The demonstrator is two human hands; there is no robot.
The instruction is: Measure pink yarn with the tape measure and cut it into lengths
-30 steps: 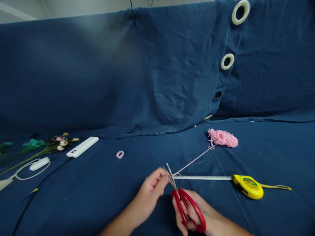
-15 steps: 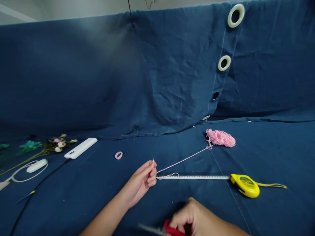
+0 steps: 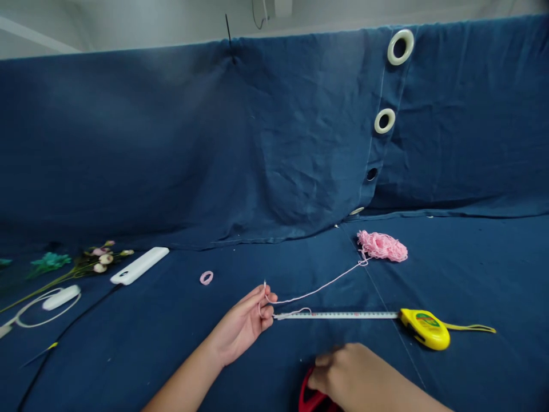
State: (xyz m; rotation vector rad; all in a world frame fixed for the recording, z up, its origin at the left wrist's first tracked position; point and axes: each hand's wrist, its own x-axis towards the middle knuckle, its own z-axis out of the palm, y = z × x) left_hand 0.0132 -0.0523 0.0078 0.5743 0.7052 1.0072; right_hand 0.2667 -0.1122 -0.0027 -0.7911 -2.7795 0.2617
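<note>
Pink yarn strand pinched in the left hand fingers could slip free or snag the tape measure at three o'clock, while the right hand curls over red scissors.

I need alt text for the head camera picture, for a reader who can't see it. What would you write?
A person's left hand pinches the end of a pink yarn strand running to a pink yarn bundle, while the right hand rests on red scissors. A yellow tape measure lies extended on the blue cloth.

Matt, creased blue cloth; fuzzy pink yarn; glossy yellow plastic tape measure.
</note>
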